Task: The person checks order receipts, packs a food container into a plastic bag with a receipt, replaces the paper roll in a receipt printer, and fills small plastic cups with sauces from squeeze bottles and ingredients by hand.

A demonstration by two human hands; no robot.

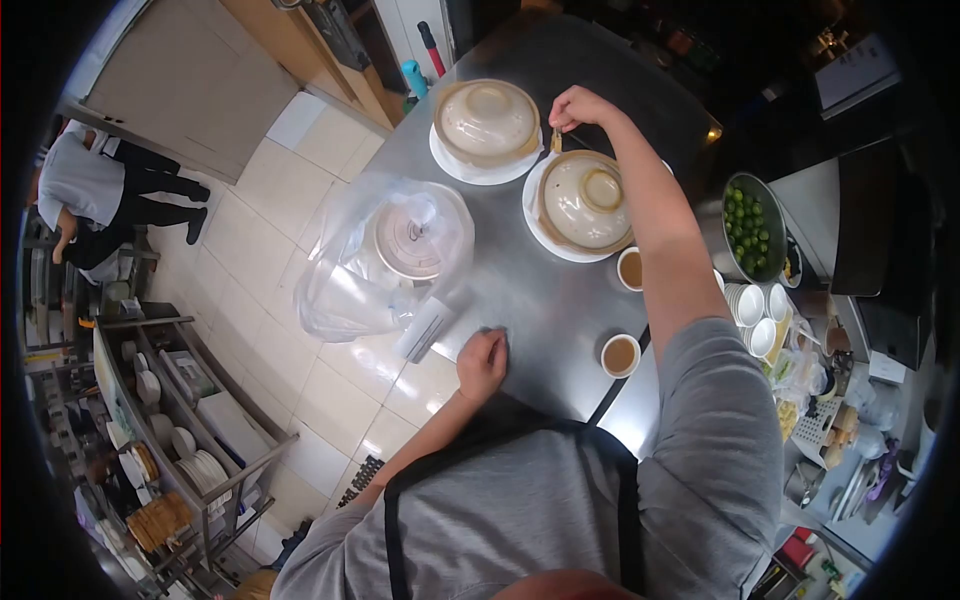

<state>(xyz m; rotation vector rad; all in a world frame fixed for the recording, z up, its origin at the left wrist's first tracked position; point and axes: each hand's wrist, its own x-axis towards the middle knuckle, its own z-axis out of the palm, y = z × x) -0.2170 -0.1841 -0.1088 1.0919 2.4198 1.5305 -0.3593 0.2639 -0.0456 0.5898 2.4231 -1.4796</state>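
My right hand (582, 107) reaches over the steel table, fingers closed at the tip of the short handle of a lidded clay pot (588, 197). This cream pot stands on a white plate, partly behind my forearm. Left of that hand, a second lidded clay pot (487, 120) sits on another white plate (488, 178). My left hand (483, 363) is a loose fist by the table's near edge, with nothing visible in it. Beyond it, a clear plastic bag (345, 290) surrounds a round lidded container (410, 235), with a printed paper slip (424, 329) beside it.
Two cups of brown liquid (620, 356) (630, 269) stand near my right arm. To the right are a pot of green limes (748, 228) and stacked white cups (748, 303). A shelved cart (240, 475) stands at lower left; a person (95, 185) is across the tiled floor.
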